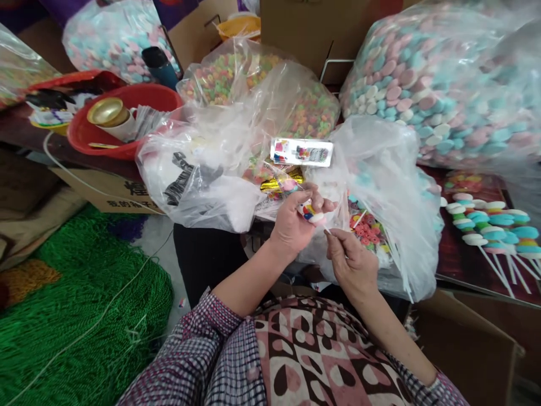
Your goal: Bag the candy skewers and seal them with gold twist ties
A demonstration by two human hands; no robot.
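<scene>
A small candy (pixel 310 212) is held in the left hand (pixel 291 225), pinched between the thumb and the bent fingers, just in front of the person's lap. It is round, white with bits of color, and partly hidden by the fingers. A thin white stick (pixel 328 232) is held in the right hand (pixel 350 262), with the fingers closed tight around it and its tip pointed at the candy, very near it or just touching. The candy looks light and soft, so it could be squashed if pressed hard; it is best held gently by its round edge. The stick looks stiff but thin, so it could be bent or snapped; it is best gripped close to the tip. Clear bags (pixel 380 186) full of more candy are piled behind the hands. Finished candy sticks (pixel 490 223) are laid in a row on the right. A red bowl (pixel 127 121) is seen on the left, and a green mat (pixel 84 304) is spread below it.
</scene>
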